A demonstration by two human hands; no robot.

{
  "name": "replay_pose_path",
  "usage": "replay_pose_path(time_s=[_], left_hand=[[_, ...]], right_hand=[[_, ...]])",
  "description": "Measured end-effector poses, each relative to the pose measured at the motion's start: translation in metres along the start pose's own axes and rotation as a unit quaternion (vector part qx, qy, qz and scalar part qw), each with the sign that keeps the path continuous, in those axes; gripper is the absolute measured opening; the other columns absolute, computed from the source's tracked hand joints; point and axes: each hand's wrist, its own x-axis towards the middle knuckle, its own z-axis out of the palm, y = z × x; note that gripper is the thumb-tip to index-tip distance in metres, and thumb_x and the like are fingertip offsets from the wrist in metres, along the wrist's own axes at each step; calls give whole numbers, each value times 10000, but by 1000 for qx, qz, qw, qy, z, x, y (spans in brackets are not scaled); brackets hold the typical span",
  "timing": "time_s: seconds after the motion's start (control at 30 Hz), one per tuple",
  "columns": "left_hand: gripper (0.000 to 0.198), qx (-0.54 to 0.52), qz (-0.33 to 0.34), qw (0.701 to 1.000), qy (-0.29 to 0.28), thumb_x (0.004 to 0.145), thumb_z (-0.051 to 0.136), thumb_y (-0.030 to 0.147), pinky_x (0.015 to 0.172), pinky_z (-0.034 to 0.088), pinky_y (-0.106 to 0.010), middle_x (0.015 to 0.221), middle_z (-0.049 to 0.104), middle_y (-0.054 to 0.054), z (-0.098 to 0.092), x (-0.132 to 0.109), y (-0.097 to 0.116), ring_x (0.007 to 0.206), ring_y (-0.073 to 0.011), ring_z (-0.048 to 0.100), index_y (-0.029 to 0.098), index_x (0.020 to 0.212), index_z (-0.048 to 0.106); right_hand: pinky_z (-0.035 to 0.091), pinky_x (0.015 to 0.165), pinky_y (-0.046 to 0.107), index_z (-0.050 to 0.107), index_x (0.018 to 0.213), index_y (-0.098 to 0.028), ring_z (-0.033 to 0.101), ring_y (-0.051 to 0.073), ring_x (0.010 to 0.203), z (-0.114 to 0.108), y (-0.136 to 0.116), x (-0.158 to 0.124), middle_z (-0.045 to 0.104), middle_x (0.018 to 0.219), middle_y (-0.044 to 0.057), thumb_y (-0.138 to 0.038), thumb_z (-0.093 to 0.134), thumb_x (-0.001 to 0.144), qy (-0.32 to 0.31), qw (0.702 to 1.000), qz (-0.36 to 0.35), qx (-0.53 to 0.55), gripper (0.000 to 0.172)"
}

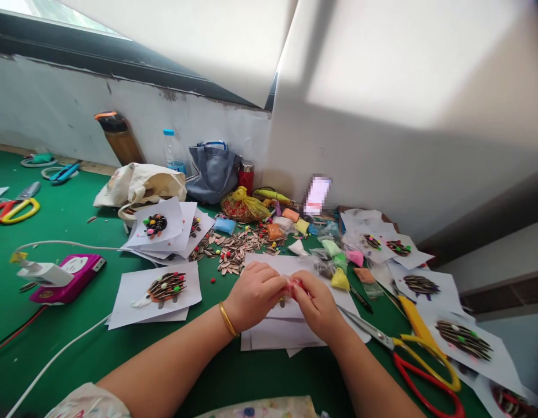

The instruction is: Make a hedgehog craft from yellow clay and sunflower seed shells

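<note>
Nearest, the left hand (257, 296) and right hand (316, 306) meet over stacked white sheets (271, 334), each grip pinching a small red piece (296, 287), soft-looking, between fingertips. The hands cover most of the top sheet, so how much remains on it cannot be told. Long-bladed scissors (387, 341) with looped handles lie to the right. On either side, the left paper (123, 307) and right papers (497, 368) carry spiny rounded figures that look finished: striped seeds, dotted with bright balls. Farther along the green surface (81, 223), loose seeds (240, 247), slim and pointed, spread beside crinkled clay packets (332, 247); behind stands a soft blue fabric bag (212, 174)
</note>
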Motion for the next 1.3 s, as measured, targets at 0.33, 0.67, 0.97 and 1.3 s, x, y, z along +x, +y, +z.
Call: replay_pose_path(time_s=[0.33,0.67,0.97,1.3], left_hand=[[62,-167,-167,972,6,848,657,251,717,419,-281,768,663,-1,0,2,6,741,-152,575,202,812,647],[67,-170,-200,965,-7,810,687,214,743,446,-297,824,673,-5,4,2,2,793,-168,593,205,874,668],[49,-180,-165,969,35,856,634,200,774,465,-305,824,686,-8,6,2,-2,806,-162,609,209,822,667],[88,-149,-160,976,23,836,670,237,802,479,-329,885,709,-25,6,2,-3,852,-185,630,218,921,689]], right_hand=[[428,702,297,574,948,-206,534,168,787,4,5,-3,596,874,32,-253,484,932,22,999,-24,15,103],[431,766,341,549,944,-218,545,197,867,7,8,-1,611,945,50,-141,518,861,66,994,-73,-44,117],[413,756,333,552,902,-209,531,189,824,7,8,-1,598,887,34,-136,533,828,84,992,-68,-66,106],[419,772,334,585,950,-211,546,195,843,6,6,0,616,901,44,-201,525,874,75,994,-38,-63,97]])
